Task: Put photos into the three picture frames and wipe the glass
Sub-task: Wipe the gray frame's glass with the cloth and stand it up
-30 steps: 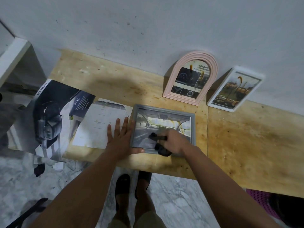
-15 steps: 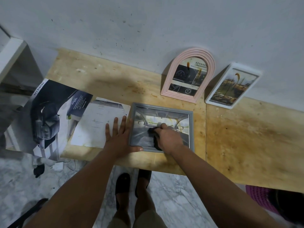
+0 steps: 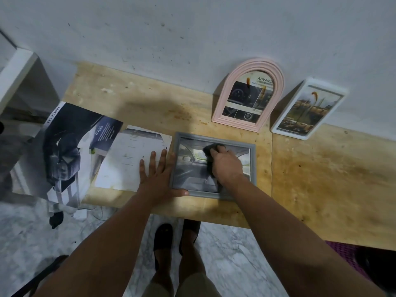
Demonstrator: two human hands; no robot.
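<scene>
Flat grey rectangular picture frame [image 3: 252, 168] lies on worn wooden table [image 3: 321, 179]. Right hand [image 3: 226, 163] closed round dark cloth [image 3: 209, 154], pressed on glass. Left hand [image 3: 157, 174] spread flat, holding nothing, bracing frame's left edge.

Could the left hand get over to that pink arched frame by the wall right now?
Probably yes. The left hand lies flat, holding the grey frame's left edge. The pink arched frame leans against the wall beyond; bare table lies between. It would cross near the wiping right hand, and let go first.
</scene>
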